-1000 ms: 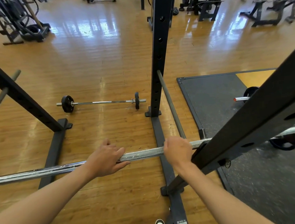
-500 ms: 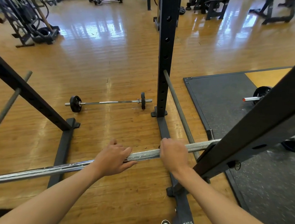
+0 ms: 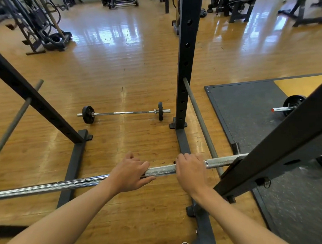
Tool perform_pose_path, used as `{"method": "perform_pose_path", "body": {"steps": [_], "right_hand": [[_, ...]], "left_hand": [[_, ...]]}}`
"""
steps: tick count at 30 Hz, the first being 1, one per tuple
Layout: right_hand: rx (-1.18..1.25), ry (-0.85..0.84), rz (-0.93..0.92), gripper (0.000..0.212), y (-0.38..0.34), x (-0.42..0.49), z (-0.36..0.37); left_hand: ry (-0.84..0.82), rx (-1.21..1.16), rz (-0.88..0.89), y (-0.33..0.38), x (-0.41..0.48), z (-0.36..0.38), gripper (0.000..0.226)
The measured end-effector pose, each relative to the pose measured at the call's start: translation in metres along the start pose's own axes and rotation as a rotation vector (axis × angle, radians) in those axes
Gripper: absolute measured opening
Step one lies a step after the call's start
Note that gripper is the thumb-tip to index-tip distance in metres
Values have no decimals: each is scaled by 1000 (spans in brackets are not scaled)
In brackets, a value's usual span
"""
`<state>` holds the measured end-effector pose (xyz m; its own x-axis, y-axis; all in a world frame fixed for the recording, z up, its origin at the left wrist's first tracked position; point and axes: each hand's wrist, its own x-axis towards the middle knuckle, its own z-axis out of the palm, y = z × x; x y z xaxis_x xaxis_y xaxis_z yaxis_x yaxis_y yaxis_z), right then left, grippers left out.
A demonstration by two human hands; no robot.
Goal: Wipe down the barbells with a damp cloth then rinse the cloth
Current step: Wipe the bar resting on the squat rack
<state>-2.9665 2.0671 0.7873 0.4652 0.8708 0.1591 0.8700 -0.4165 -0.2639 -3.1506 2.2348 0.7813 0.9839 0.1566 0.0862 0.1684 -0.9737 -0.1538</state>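
A long steel barbell (image 3: 162, 170) lies across the squat rack at hip height, running from the left edge to the slanted right beam (image 3: 286, 138). My left hand (image 3: 129, 173) grips it where the smooth chrome meets the knurling, fingers over the top and thumb underneath. A short gap to the right, my right hand (image 3: 191, 170) holds the knurled part with its fingers curled over the bar. No cloth shows in either hand or anywhere in view. A second barbell (image 3: 123, 113) with small black plates lies on the wooden floor beyond.
The rack's black upright (image 3: 187, 65) stands ahead, with a grey safety rod (image 3: 198, 116) sloping down beside it. The left rack beam (image 3: 26, 94) slants across. On the right, a dark rubber mat (image 3: 248, 108) holds another loaded barbell (image 3: 283, 109). Gym machines line the far wall.
My right hand has slid left along the bar, away from the right beam and closer to my left hand. The view has tilted up slightly.
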Motion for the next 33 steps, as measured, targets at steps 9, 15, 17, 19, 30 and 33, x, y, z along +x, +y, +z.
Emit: {"method": "perform_pose_path", "body": {"steps": [9, 15, 17, 19, 30, 33], "right_hand": [[-73, 211, 196, 32, 59, -3, -16], [4, 124, -40, 27, 34, -13, -4], [-4, 147, -179, 23, 60, -25, -6], [-15, 163, -196, 24, 82, -31, -13], [69, 34, -45, 20, -3, -12, 3], [37, 110, -244, 25, 33, -26, 0]], "left_hand": [[-10, 0, 4, 0, 0, -1, 53], [-55, -42, -23, 1, 0, -1, 58], [-64, -46, -29, 0, 0, -1, 60], [-73, -54, -25, -1, 1, -1, 60], [-93, -31, -18, -1, -1, 0, 58], [-75, -35, -9, -2, 0, 0, 55]]}}
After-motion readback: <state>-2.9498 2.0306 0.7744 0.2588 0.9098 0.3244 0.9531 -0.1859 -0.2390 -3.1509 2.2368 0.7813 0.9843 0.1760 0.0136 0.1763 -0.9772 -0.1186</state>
